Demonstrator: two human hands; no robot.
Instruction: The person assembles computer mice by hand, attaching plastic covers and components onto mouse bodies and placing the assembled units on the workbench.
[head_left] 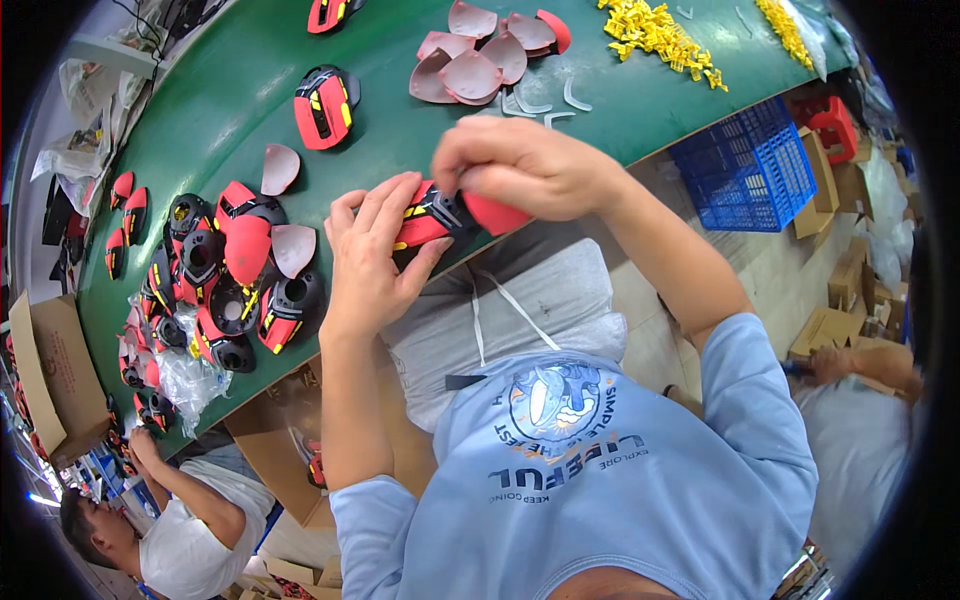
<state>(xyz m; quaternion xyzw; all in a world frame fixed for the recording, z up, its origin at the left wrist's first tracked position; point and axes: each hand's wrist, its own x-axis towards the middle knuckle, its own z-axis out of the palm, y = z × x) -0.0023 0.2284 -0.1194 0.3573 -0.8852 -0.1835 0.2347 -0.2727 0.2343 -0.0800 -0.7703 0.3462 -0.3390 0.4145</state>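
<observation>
At the table's near edge, my left hand is wrapped round a red and black plastic housing with yellow marks, holding it against the green surface. A smooth red curved shell sits at the housing's right end, partly under my right hand. That hand is closed, thumb and fingers curled together just above the shell. Whatever its fingertips may hold is hidden. Beyond my hands, another red and black housing lies on the table.
Red shells are heaped at the far side, beside thin pale curved strips and small yellow pieces. Several housings crowd the left. A blue crate stands right, beyond the table edge. A co-worker works at lower left.
</observation>
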